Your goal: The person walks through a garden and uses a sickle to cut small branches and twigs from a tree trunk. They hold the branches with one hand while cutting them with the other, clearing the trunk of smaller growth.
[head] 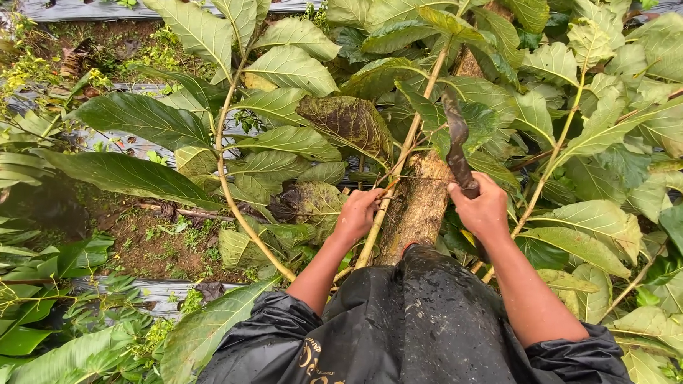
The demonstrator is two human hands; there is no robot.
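On the left, big green leaves (pixel 141 118) are spread over wet soil (pixel 155 241). A thin stem (pixel 379 217) is gripped by the left hand (pixel 356 212) — fingers wrapped shut around it, just beside the tree trunk (pixel 417 207). A curved knife (pixel 457 143) is clasped in the right hand (pixel 480 209) — blade raised above the trunk.

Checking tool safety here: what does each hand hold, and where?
Right hand grips a curved blade by its handle; left hand grasps a thin green stem beside the trunk.
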